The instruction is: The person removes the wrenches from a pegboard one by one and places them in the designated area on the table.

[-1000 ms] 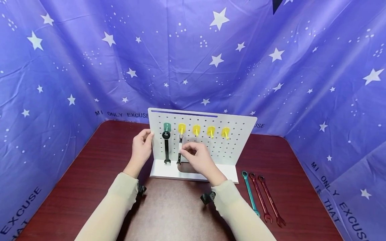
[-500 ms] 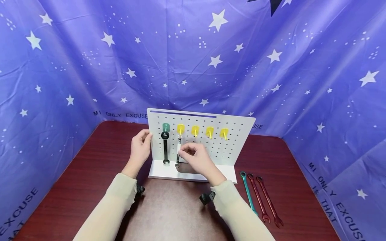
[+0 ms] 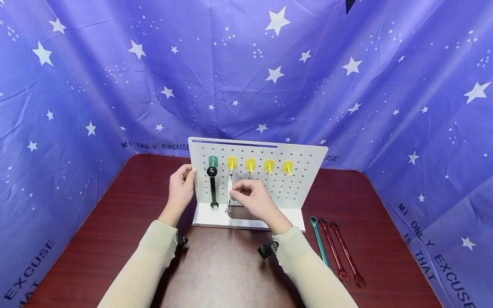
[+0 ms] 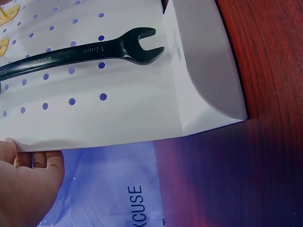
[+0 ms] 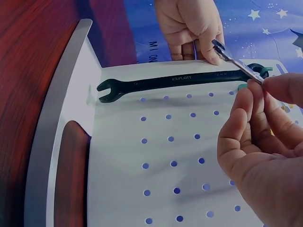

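Observation:
A white pegboard (image 3: 265, 188) stands upright on the table, its left edge pinched between the thumb and fingers of my left hand (image 3: 181, 188). My right hand (image 3: 254, 200) pinches a silver combination wrench (image 3: 230, 188) by its shaft, in front of the board. The wrench points nearly straight down, its upper end right at the second hook, a yellow one (image 3: 232, 162); whether it sits on the peg I cannot tell. Left of it a black combination wrench (image 3: 213, 188) hangs from the green hook (image 3: 213, 161). In the right wrist view the silver wrench (image 5: 239, 64) stands off the board.
Further yellow hooks (image 3: 250, 165) run along the board to the right. On the table (image 3: 115, 239), right of the board, lie a teal wrench (image 3: 318, 239) and two red wrenches, one (image 3: 334, 250) beside the other (image 3: 348, 254). A star-patterned blue curtain (image 3: 246, 77) surrounds the table.
The silver wrench's upper end has risen slightly toward the yellow hook, and its shaft looks brighter. My left hand keeps its place on the board's edge.

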A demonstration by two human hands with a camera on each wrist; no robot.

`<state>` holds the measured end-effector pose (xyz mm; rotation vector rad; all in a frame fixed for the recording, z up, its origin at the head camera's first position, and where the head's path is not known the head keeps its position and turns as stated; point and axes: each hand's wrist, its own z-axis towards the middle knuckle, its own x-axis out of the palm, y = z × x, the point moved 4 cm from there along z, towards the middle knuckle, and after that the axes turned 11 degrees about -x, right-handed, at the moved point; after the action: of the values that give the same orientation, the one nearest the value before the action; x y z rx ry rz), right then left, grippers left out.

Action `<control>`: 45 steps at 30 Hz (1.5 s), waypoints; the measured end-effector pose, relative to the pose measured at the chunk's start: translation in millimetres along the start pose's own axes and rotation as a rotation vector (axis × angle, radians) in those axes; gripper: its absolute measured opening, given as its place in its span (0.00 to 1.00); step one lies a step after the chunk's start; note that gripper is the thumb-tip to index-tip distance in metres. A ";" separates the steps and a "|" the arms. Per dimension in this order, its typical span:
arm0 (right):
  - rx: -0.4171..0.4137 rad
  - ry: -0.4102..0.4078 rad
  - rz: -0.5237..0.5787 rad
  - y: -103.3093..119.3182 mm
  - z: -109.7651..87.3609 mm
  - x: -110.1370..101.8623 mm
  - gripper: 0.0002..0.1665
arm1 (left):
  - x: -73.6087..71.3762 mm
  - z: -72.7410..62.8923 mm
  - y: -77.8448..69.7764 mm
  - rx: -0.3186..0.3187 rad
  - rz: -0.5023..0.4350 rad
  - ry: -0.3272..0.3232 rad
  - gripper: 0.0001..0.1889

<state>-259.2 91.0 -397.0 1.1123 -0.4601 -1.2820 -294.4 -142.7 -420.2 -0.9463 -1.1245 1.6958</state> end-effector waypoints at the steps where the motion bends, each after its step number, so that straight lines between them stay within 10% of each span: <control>1: 0.002 0.002 0.006 0.8 0.6 0.0 0.03 | -0.6 -2.1 -5.7 0.005 -0.002 -0.001 0.06; 9: 0.001 0.005 0.051 2.5 3.3 1.4 0.02 | -6.1 -14.1 -37.6 0.018 0.013 -0.002 0.05; 45: -0.015 -0.009 0.033 2.1 -12.2 -7.9 0.03 | -4.4 -16.4 -36.5 -0.006 0.015 0.013 0.06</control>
<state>-250.6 102.8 -398.3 1.0827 -0.4728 -1.2597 -269.0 -134.2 -390.2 -0.9702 -1.1178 1.6968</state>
